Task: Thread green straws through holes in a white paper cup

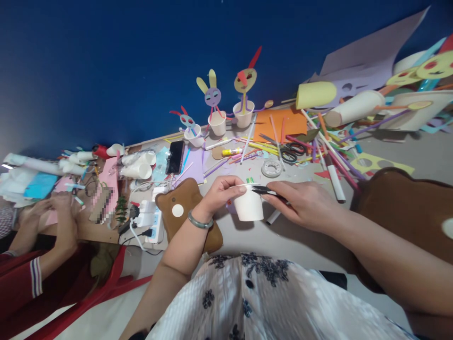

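I see one big table (311,252) with some open room near its front edge, and three puppets (213,97) in three cups (217,124) along the back. The left hand (223,194) pinches the rim of one white cup (248,205), between the hands, and the right hand (307,204) grips one dark pointy tool (264,190) against it.

Left fingers (236,191) pinch cup (249,207); right fingers (280,204) hold black tool (262,190)

White cup (249,208), upright, dark blade (260,189) at rim
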